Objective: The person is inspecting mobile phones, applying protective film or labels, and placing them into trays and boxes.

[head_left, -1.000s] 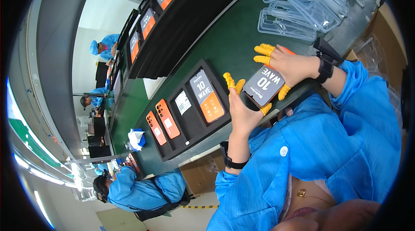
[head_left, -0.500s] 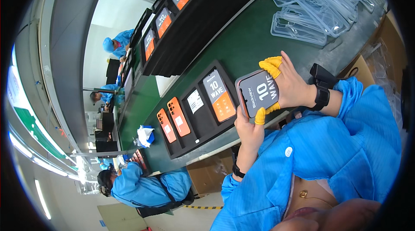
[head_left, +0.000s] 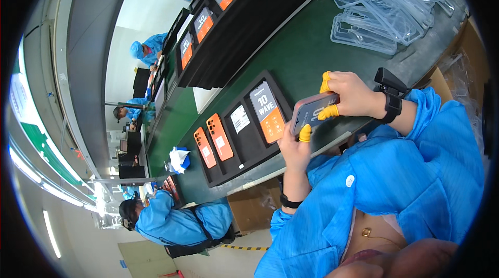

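Since half a second ago, the phone (head_left: 306, 118) has tipped up, so its long side edge shows more and its face less. Right-hand fingers have also come down around it, where one was sticking up.

Head view's the only one, so: the phone's up in front of the chest, long axis running left to right and climbing a bit toward the right. Left hand (head_left: 295, 152) has a partly closed pinch on the left end, thumb on the face, other fingers mostly hidden behind. Right hand (head_left: 353, 91) is curled around the right end, yellow-capped thumb across the face. So the phone sits right between them, touching both; can't call either nearer.

Black tray (head_left: 248, 143) is just left of it, on the left hand's side. Clear cases (head_left: 382, 10) are piled well beyond the right hand on the green bench (head_left: 291, 54).
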`<state>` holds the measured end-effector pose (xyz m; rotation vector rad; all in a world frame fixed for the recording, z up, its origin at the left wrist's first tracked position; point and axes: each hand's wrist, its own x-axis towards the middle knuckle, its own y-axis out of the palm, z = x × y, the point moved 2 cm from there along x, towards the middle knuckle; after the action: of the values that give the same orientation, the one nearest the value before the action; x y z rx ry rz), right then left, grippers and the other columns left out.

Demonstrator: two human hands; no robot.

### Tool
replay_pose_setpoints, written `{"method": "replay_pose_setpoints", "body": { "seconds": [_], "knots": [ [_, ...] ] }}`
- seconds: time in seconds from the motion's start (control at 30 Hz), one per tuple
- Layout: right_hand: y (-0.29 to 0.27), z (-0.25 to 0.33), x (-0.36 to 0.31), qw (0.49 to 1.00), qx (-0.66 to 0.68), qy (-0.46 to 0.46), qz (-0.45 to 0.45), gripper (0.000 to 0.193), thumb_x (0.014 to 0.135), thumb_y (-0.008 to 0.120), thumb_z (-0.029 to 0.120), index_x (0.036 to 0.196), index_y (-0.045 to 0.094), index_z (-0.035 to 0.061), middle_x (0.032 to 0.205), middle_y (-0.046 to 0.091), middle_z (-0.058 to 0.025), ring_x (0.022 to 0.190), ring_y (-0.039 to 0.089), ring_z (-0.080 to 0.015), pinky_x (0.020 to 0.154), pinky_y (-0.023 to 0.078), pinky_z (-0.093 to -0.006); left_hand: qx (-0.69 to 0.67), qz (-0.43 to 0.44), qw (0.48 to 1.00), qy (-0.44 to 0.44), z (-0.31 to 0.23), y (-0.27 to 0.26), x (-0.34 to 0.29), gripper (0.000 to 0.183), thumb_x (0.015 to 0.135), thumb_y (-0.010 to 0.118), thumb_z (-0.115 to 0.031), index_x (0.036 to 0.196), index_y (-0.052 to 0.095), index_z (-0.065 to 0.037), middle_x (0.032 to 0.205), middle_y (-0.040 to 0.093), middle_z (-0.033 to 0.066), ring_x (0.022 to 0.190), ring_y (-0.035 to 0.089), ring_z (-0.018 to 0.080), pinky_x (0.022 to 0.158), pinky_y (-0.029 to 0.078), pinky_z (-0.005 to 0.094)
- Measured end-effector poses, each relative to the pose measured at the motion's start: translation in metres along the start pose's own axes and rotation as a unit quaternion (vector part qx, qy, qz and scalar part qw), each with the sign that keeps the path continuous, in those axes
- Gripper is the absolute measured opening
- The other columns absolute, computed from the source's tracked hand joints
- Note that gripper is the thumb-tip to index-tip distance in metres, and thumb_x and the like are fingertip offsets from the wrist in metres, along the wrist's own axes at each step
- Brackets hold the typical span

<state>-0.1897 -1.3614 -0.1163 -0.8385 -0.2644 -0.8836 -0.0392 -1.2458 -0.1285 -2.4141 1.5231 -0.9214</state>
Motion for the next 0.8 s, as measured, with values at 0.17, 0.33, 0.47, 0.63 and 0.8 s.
{"method": "replay_pose_setpoints", "body": {
  "seconds": [0.17, 0.33, 0.47, 0.63, 0.8],
  "knots": [
    [0.006, 0.013, -0.002, 0.887, 0.442, 0.133, -0.002, 0.033, 0.060, 0.074, 0.021, 0.076, 0.055, -0.0002, 0.070, 0.051, -0.0020, 0.068, 0.048, -0.0089, 0.061, 0.040, -0.0228, -0.138, 0.184, 0.973, -0.032, -0.011, 0.014, -0.008, 0.042, 0.073, 0.062, -0.016, 0.108, 0.046, 0.001, 0.102, 0.052, 0.0116, 0.098, 0.048, 0.0175, 0.080, 0.040, 0.0291],
    [0.007, 0.024, 0.001, 0.907, 0.416, 0.036, -0.054, 0.035, 0.059, 0.075, 0.024, 0.079, 0.056, 0.0006, 0.072, 0.051, -0.0028, 0.068, 0.049, -0.0098, 0.060, 0.040, -0.0223, 0.052, 0.176, 0.983, -0.020, -0.015, 0.022, -0.020, 0.026, 0.074, 0.057, -0.010, 0.096, 0.050, 0.003, 0.076, 0.057, 0.0197, 0.071, 0.058, 0.0301, 0.060, 0.045, 0.0334],
    [0.013, 0.023, -0.001, 0.907, 0.379, 0.025, -0.182, 0.036, 0.058, 0.075, 0.025, 0.077, 0.056, 0.0010, 0.070, 0.051, -0.0054, 0.063, 0.049, -0.0131, 0.056, 0.039, -0.0236, 0.136, 0.053, 0.988, 0.043, -0.024, 0.026, -0.019, 0.015, 0.072, 0.056, -0.005, 0.083, 0.051, 0.003, 0.064, 0.055, 0.0191, 0.059, 0.055, 0.0354, 0.051, 0.043, 0.0380],
    [0.014, 0.035, 0.005, 0.952, 0.234, -0.070, -0.184, 0.036, 0.056, 0.075, 0.024, 0.075, 0.054, 0.0006, 0.069, 0.048, -0.0092, 0.060, 0.049, -0.0221, 0.052, 0.040, -0.0280, 0.121, 0.043, 0.991, -0.034, -0.006, 0.013, -0.021, 0.017, 0.072, 0.057, -0.005, 0.088, 0.053, -0.002, 0.075, 0.056, 0.0191, 0.065, 0.057, 0.0328, 0.056, 0.044, 0.0384],
    [-0.029, 0.009, 0.006, 0.990, -0.053, -0.031, -0.129, 0.062, 0.056, 0.070, 0.018, 0.111, 0.044, 0.0036, 0.094, 0.048, -0.0133, 0.088, 0.047, -0.0285, 0.077, 0.041, -0.0345, -0.006, 0.012, 0.993, -0.114, -0.001, -0.070, -0.015, 0.020, 0.081, 0.049, -0.008, 0.099, 0.051, 0.000, 0.087, 0.057, 0.0059, 0.074, 0.054, 0.0129, 0.061, 0.046, 0.0264]
  ]
}}
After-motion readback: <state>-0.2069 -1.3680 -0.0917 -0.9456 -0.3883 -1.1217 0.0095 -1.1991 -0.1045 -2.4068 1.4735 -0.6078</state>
